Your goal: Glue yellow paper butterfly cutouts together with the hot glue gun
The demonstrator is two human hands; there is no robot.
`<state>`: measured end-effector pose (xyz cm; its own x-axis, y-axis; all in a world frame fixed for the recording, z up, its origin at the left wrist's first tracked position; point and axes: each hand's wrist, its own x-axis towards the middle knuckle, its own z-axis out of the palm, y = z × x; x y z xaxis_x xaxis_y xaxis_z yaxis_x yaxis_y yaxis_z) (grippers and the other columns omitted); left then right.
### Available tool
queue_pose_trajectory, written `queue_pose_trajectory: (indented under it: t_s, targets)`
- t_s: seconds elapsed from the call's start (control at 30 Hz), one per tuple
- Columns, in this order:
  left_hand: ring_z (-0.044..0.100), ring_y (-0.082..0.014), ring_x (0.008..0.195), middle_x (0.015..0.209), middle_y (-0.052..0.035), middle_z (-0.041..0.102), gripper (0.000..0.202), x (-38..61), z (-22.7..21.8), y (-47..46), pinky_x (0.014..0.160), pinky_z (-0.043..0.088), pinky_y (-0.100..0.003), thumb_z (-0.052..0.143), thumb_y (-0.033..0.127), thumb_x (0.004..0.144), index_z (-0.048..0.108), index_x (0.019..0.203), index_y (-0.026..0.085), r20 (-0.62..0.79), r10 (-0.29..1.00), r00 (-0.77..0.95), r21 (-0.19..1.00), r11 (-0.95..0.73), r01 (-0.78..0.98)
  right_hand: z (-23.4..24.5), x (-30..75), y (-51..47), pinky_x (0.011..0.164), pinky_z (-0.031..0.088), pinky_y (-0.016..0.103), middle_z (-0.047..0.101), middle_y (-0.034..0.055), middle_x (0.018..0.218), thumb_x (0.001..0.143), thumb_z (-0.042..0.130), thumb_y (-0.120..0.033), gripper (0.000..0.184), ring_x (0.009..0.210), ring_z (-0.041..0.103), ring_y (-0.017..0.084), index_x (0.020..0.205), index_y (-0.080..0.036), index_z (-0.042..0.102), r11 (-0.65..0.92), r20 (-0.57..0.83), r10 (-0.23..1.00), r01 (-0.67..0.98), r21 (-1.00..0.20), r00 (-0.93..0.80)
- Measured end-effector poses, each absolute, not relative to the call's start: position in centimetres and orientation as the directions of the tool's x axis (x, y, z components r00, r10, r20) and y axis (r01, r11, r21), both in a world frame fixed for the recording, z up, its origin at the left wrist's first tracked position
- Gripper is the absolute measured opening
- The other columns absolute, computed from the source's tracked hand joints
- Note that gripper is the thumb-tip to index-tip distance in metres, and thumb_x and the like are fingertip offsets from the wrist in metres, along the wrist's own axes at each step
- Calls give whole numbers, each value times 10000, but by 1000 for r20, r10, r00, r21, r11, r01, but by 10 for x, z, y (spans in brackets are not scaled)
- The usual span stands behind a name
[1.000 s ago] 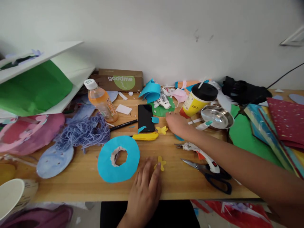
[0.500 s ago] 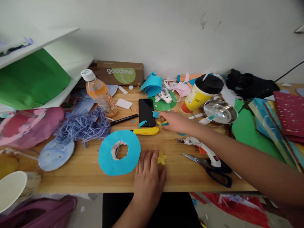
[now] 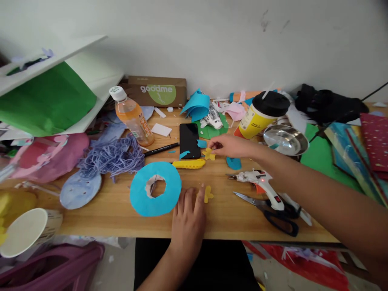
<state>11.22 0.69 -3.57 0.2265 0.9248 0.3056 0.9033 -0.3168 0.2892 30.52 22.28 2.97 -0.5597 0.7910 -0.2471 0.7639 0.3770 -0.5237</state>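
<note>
The upper yellow flower (image 3: pixel 209 154) lies at about eight o'clock from the right hand (image 3: pixel 228 145), much the nearer of the two, and near one o'clock from the left; its petals give no clear long axis. The right fingers curl at its edge, though whether they pinch it I cannot tell. The left hand (image 3: pixel 189 216) rests flat, gripping nothing visible, its index finger just beside the lower yellow flower (image 3: pixel 208 195), with the blue paper ring (image 3: pixel 140 189) toward ten o'clock.
</note>
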Motion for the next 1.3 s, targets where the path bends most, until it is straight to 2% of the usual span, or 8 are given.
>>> queue_pose_trajectory:
  t_s: [0.13, 0.27, 0.47, 0.6, 0.7, 0.93, 1.1, 1.3]
  targets:
    - [571, -289, 1226, 1303, -147, 584, 643, 103, -35, 0, 997, 536, -494, 457, -13, 894, 391, 1499, 196, 316, 922, 222, 413, -345, 843, 53, 312, 209, 684, 456, 257, 687, 27, 823, 895, 543, -272, 172, 738, 607, 137, 914, -155, 667, 340, -154, 851, 749, -568, -503]
    - [561, -248, 1256, 1335, -147, 563, 531, 100, -21, -18, 1023, 531, -447, 460, 74, 958, 403, 1466, 217, 271, 945, 183, 724, -326, 608, 76, 318, 157, 681, 474, 283, 704, 10, 843, 884, 589, -230, 76, 740, 619, 157, 881, -211, 663, 310, -135, 868, 735, -603, -478]
    - [664, -168, 914, 1120, -93, 674, 410, 116, -9, -41, 801, 594, -326, 590, 233, 952, 503, 1352, 216, -63, 975, 213, 991, 37, 127, 64, 303, 61, 709, 477, 264, 701, -35, 856, 846, 658, -112, 150, 789, 645, 144, 837, -259, 688, 282, -293, 737, 671, -685, -609]
    - [685, -178, 899, 1037, -90, 704, 204, 128, -20, -37, 779, 583, -319, 610, 216, 922, 617, 1121, 171, -293, 942, 164, 956, 290, 41, 48, 303, 39, 747, 497, 278, 710, -6, 899, 874, 659, -198, 61, 829, 660, 159, 869, -245, 697, 97, -378, 775, 686, -721, -507]
    - [683, -157, 787, 927, -54, 695, 264, 132, -27, -31, 712, 583, -295, 605, 188, 916, 599, 1179, 173, -329, 937, 119, 942, 316, 114, 42, 317, 35, 842, 512, 310, 719, 6, 990, 885, 659, -288, 72, 936, 667, 183, 939, -256, 693, -42, -384, 839, 658, -752, -386]
    - [712, -167, 744, 986, -69, 731, 365, 141, -30, -19, 679, 613, -304, 484, 146, 982, 499, 1344, 195, 43, 970, 238, 777, -183, 603, 22, 345, 14, 787, 547, 345, 674, 20, 941, 826, 711, -337, 242, 842, 657, 200, 1052, -261, 671, -153, -328, 935, 681, -716, -134]
    - [685, -149, 646, 885, -43, 728, 353, 138, -23, -18, 589, 587, -259, 519, 215, 1004, 488, 1350, 151, 110, 949, 297, 647, -295, 704, 11, 345, 6, 766, 553, 339, 641, 17, 942, 786, 768, -269, 480, 848, 641, 199, 1235, -251, 599, -96, -249, 960, 693, -715, -125]
    - [621, -320, 1192, 1272, -131, 690, 338, 122, -17, -24, 939, 544, -464, 585, 148, 948, 615, 1284, 127, 251, 843, 475, 373, -537, 757, 12, 329, 9, 698, 516, 298, 605, -34, 791, 792, 762, -137, 269, 711, 602, 156, 993, -245, 619, 13, -188, 962, 718, -696, -199]
